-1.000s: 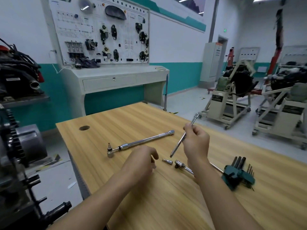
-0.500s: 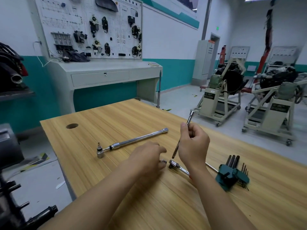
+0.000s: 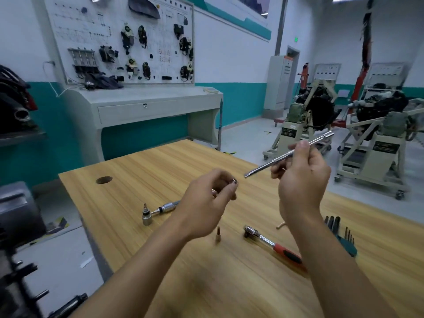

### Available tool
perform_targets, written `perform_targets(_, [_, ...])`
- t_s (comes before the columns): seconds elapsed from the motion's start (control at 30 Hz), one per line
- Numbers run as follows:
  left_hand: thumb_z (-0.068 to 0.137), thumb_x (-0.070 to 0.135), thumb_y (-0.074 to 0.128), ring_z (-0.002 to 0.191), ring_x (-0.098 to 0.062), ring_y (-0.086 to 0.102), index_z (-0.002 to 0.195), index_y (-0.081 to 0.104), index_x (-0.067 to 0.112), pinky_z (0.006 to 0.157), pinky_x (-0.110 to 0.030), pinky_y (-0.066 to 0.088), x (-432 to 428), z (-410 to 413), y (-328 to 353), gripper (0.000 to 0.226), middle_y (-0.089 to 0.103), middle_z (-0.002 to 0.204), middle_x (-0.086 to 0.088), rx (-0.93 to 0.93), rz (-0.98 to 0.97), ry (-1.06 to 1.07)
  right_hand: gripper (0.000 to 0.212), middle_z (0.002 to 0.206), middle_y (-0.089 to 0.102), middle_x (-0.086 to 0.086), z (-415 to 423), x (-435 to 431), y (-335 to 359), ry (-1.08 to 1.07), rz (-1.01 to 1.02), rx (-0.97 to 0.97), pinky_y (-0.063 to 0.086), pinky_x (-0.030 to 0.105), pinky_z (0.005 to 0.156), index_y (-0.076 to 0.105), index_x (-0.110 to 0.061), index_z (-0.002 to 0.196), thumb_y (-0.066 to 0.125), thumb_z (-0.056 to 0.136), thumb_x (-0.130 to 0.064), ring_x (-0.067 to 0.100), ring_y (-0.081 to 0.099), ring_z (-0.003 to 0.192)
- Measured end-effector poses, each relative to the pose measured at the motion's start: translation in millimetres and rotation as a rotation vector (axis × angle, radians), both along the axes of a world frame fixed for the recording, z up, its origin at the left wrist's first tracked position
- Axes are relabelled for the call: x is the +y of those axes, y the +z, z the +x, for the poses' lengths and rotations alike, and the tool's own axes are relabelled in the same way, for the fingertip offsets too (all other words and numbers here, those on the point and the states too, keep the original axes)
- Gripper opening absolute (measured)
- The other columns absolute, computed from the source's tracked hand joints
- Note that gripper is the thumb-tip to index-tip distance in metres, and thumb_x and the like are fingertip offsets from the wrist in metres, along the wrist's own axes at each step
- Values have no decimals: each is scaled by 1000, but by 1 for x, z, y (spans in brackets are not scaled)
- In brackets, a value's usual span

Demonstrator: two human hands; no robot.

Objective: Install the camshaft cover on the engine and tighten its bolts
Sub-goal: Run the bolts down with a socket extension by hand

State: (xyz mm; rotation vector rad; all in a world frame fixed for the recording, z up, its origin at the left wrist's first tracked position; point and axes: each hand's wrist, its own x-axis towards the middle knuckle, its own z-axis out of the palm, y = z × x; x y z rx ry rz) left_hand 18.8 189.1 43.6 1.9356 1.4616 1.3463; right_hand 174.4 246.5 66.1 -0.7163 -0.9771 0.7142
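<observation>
Right hand (image 3: 300, 180) round extension bar (image 3: 261, 168), socket (image 3: 233, 181) at left hand (image 3: 206, 203) fingertips.

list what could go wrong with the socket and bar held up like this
1. The left hand pinches the socket with fingertips only, above the table; it may slip, drop and roll away.
2. The bar in the right hand points toward the left hand's fingers; a hasty join might jab them.
3. A small bit seems to stand upright below the left wrist and could be knocked over.
</observation>
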Motion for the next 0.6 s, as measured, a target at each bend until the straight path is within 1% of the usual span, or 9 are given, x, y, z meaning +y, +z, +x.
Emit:
perform_targets(0.07, [100, 21, 57, 80, 2, 65, 102, 66, 24, 71, -14, 48, -20, -12, 22, 10, 72, 83, 5, -35, 16, -28, 30, 48, 51, -10, -15, -9, 15, 75, 7, 51, 46, 24, 45, 57, -21, 85, 38, 106, -33, 8, 54, 46])
perform_targets(0.13, [101, 22, 55, 83, -1, 65, 112, 68, 27, 75, -24, 53, -40, -25, 43, 17, 70, 82, 7, -25, 60, -1, 32, 47, 49, -10, -38, -17, 34, 137, -9, 75, 44, 26, 46, 55, -20, 83, 38, 107, -32, 8, 51, 45])
perform_targets(0.2, [101, 22, 55, 82, -3, 64, 117, 69, 25, 77, -35, 55, -60, -41, 63, 21, 70, 81, 7, -29, 133, 50, 33, 46, 48, -11, -62, -28, 61, 210, 1, 93, 42, 26, 45, 55, -19, 82, 38, 107, -31, 7, 48, 44])
perform_targets(0.27, [101, 22, 55, 81, -4, 63, 118, 71, 26, 74, -33, 55, -81, -61, 84, 23, 70, 80, 9, -21, 191, 116, 33, 44, 47, -12, -88, -42, 87, 298, 32, 115, 43, 23, 42, 55, -18, 83, 38, 107, -31, 4, 48, 43])
perform_targets(0.37, [101, 21, 57, 74, -1, 61, 110, 71, 35, 67, -21, 53, -114, -90, 111, 22, 68, 75, 14, -21, 221, 178, 33, 42, 46, -13, -121, -68, 115, 437, 51, 187, 43, 19, 42, 54, -15, 83, 37, 107, -29, 3, 47, 41])
perform_targets(0.4, [100, 22, 57, 71, -3, 61, 106, 71, 39, 65, -21, 53, -129, -100, 120, 23, 67, 74, 13, -3, 229, 203, 33, 42, 46, -13, -133, -78, 122, 484, 46, 219, 42, 20, 42, 54, -14, 82, 37, 107, -28, 4, 47, 40])
perform_targets(0.5, [100, 24, 57, 73, -20, 63, 96, 71, 47, 62, -28, 56, -170, -124, 140, 26, 69, 79, 3, 54, 247, 268, 34, 43, 45, -12, -166, -109, 139, 593, 18, 289, 41, 22, 43, 52, -14, 81, 37, 108, -28, 6, 46, 40])
perform_targets(0.57, [100, 22, 58, 69, -13, 62, 95, 72, 43, 60, -26, 55, -196, -138, 151, 25, 70, 79, 1, 59, 245, 310, 34, 44, 45, -11, -188, -130, 147, 656, 26, 292, 41, 22, 42, 52, -14, 81, 37, 108, -29, 8, 46, 41])
perform_targets(0.6, [100, 20, 58, 69, -9, 62, 96, 73, 39, 62, -28, 55, -209, -145, 156, 24, 71, 78, 0, 73, 244, 336, 34, 45, 45, -10, -198, -140, 150, 684, 35, 286, 42, 22, 42, 52, -14, 82, 37, 108, -29, 9, 46, 42])
